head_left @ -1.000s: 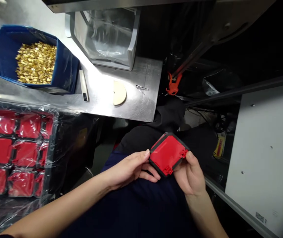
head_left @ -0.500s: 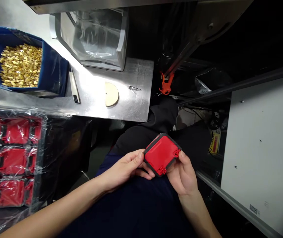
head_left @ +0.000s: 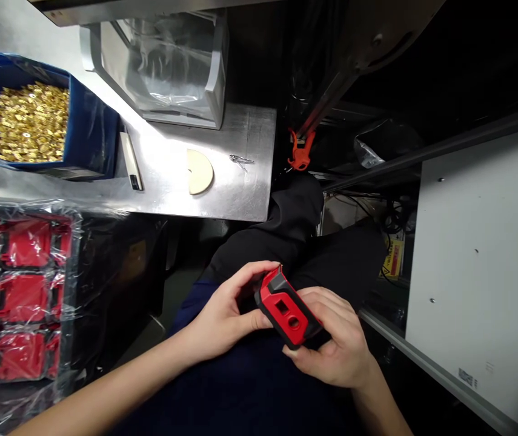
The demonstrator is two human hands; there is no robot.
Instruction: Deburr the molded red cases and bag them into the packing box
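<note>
Over my lap I hold a red and black plastic housing (head_left: 289, 316), tilted so that a narrow side with a square opening and a round one faces up. My left hand (head_left: 235, 306) grips its left end, thumb on the near edge and fingers over the far corner. Around the right end closes my right hand (head_left: 334, 339), with the thumb at the lower corner and the fingers along the far side. The housing's broad faces are mostly turned away or covered by the fingers.
On the metal bench (head_left: 240, 203) are a blue bin (head_left: 92, 130) of small brass parts, a grey bin (head_left: 215, 91) with clear plastic, a cutter knife (head_left: 130, 160), a beige disc (head_left: 200, 172) and nail clippers (head_left: 241, 161). Plastic-wrapped red parts (head_left: 25, 297) lie left; an orange clamp (head_left: 301, 150) hangs ahead.
The housing has been turned from its broad red face to a narrow side with openings. Both hands have shifted their grip, the right now wrapping around its end.
</note>
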